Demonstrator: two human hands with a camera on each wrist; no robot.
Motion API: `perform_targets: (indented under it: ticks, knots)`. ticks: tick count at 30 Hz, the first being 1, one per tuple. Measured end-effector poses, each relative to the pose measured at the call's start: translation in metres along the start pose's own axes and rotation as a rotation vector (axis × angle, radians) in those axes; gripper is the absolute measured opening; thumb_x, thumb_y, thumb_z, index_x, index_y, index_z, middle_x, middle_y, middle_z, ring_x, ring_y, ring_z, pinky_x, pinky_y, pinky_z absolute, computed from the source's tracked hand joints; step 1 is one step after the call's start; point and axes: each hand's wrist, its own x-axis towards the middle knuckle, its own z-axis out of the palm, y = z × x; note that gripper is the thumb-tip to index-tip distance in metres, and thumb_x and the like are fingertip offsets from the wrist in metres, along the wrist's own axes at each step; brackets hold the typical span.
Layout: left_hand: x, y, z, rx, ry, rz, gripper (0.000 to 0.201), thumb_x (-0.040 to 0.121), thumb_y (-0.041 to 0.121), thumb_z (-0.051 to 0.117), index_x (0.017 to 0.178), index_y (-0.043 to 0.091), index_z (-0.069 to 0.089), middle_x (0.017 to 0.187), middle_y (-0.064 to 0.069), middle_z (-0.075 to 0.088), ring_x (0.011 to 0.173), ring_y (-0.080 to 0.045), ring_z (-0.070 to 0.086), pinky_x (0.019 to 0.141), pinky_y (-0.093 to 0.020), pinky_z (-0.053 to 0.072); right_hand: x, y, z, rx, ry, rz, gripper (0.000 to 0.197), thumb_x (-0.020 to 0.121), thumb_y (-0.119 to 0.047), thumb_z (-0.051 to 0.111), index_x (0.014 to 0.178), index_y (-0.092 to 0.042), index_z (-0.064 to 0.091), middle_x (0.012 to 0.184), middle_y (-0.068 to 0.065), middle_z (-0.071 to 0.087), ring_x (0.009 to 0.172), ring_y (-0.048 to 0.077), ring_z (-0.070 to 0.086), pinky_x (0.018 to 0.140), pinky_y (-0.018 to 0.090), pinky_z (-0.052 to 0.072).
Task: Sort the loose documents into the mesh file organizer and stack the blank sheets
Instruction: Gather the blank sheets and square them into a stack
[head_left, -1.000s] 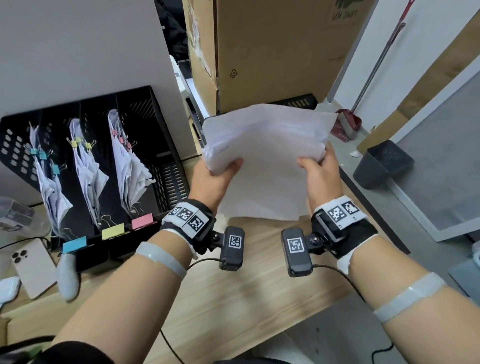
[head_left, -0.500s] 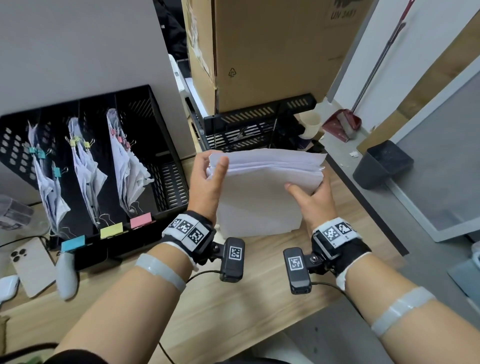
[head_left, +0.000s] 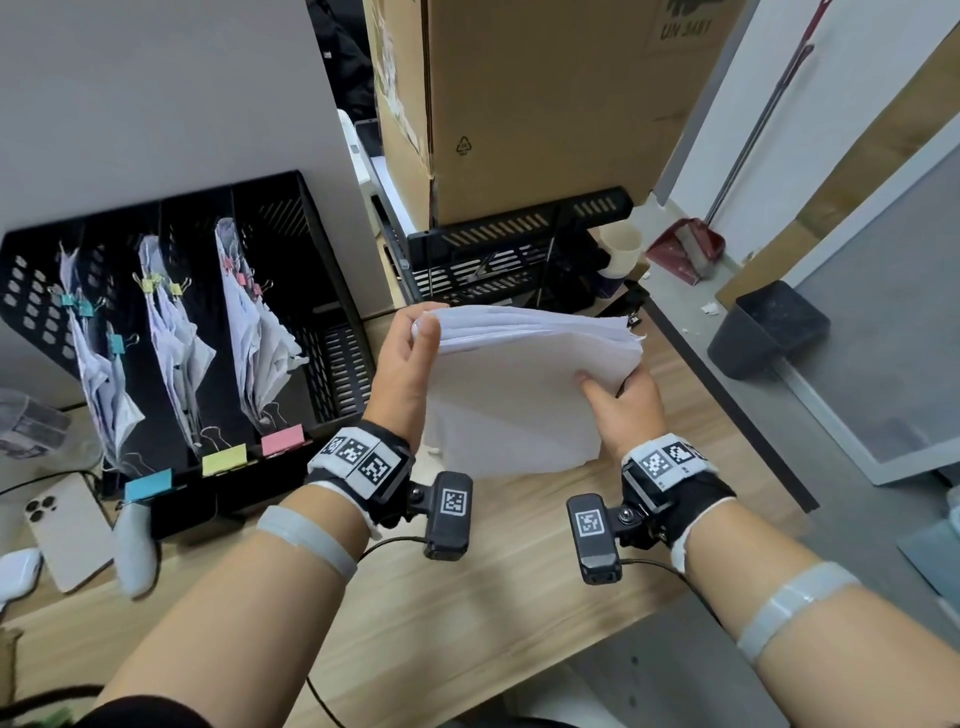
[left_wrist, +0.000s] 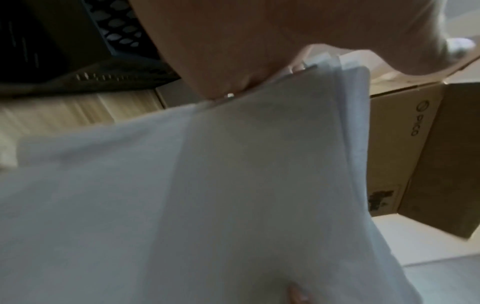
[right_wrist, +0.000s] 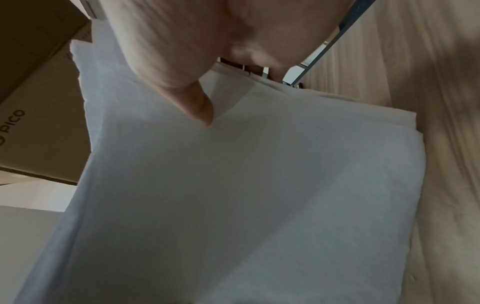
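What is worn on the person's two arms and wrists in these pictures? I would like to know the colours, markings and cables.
Both forearms are bare. Each wrist has a black strap with white square-patterned marker tags, left and right. A small black camera box with one such tag hangs from each, left and right, trailing a thin black cable. A pale translucent band circles each forearm, left and right.

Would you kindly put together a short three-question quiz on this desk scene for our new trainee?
1. True or false: both hands grip the stack of blank sheets.
2. Which colour label marks the leftmost filled slot of the mesh file organizer? A) pink B) blue C) yellow
3. Fill in: the stack's lower edge rests on the ____.

Key
1. True: the left hand and the right hand each hold a side.
2. B: blue label.
3. The wooden desk.
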Motion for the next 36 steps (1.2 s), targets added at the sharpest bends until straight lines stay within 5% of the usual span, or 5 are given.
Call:
perform_targets:
  ticks: [7, 18, 23, 29, 36]
  knots:
    - [-0.007, -0.021, -0.024, 0.32, -0.195, -0.099, 0.065, 0.072, 0.01, 0.089, 0.13, 0.014, 0.059, 0.119, 0.002, 0.072, 0.107, -0.003, 0.068, 0.089, -0.028, 0.055, 0.012, 0.005, 0.002, 0.047, -0.027, 0.054, 0.033, 0.089, -0.017, 0.064, 0.121, -0.012, 0.06, 0.111, 0.004, 0.071, 0.104, 0.021, 0.067, 0.098, 0.046, 0.051]
    - [-0.008, 0.001, -0.022, 0.144, 0.171, -0.183, 0.02, 0.08, 0.033, 0.077, 0.092, 0.017, 0.074, 0.105, -0.014, 0.076, 0.103, -0.035, 0.072, 0.092, -0.056, 0.057, -0.001, -0.035, 0.009, -0.293, 0.081, -0.237, 0.066, 0.075, -0.017, 0.077, 0.128, -0.012, 0.038, 0.125, 0.007, 0.042, 0.108, 0.022, 0.051, 0.097, 0.033, 0.045]
    - [-0.008, 0.032, -0.029, 0.003, 0.227, -0.18, 0.006, 0.095, 0.015, 0.068, 0.097, 0.013, 0.072, 0.103, -0.014, 0.076, 0.097, -0.032, 0.073, 0.096, -0.054, 0.056, -0.036, -0.039, 0.06, -0.626, -0.641, -0.032, 0.126, 0.05, -0.065, 0.079, 0.15, -0.027, 0.012, 0.145, 0.016, 0.038, 0.129, 0.029, 0.047, 0.108, 0.044, 0.042]
    - [-0.022, 0.063, -0.047, 0.379, -0.006, -0.096, 0.019, 0.097, 0.033, 0.052, 0.094, 0.023, 0.068, 0.111, -0.015, 0.074, 0.109, -0.035, 0.068, 0.099, -0.054, 0.052, -0.078, -0.074, 0.123, -0.795, -0.691, -0.135, 0.153, 0.043, -0.076, 0.072, 0.148, -0.023, -0.025, 0.143, 0.016, 0.044, 0.122, 0.031, 0.054, 0.097, 0.041, 0.05]
    - [-0.047, 0.089, -0.077, 0.589, -0.112, -0.024, 0.053, 0.096, 0.01, 0.035, 0.134, 0.041, 0.053, 0.103, 0.001, 0.069, 0.1, -0.024, 0.067, 0.091, -0.042, 0.057, -0.106, -0.1, 0.152, -0.995, -0.541, -0.252, 0.105, 0.082, -0.03, 0.057, 0.149, -0.026, -0.023, 0.091, 0.006, 0.059, 0.078, 0.026, 0.059, 0.067, 0.031, 0.048]
